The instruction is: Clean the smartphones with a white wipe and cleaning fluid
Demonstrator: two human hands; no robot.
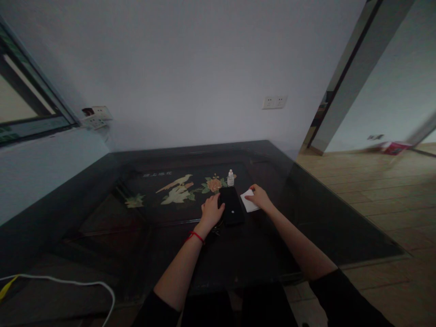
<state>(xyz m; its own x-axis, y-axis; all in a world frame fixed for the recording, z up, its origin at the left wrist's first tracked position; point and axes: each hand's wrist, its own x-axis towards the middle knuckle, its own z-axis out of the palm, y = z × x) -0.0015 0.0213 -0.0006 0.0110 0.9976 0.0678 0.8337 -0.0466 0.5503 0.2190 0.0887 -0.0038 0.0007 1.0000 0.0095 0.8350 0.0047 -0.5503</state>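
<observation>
My left hand (211,211) rests on the table with its fingers curled beside the left edge of a flat black case-like thing (232,205) that has a small pale dot on it. Under that palm a small dark object (216,230) partly shows; its kind is too dark to make out. With thumb and fingers my right hand (260,198) pinches the upper right of a folded white cloth or tissue (249,202), which lies just right of the black case-like thing. Behind it, a small white dropper bottle (230,179) stands upright.
The dark, glossy table (272,236) carries a bird-and-flower picture (179,190). A white wall with sockets (274,102) rises behind it. At the lower left hangs a white cable (68,282). A pink box (395,148) sits on the wooden floor at right.
</observation>
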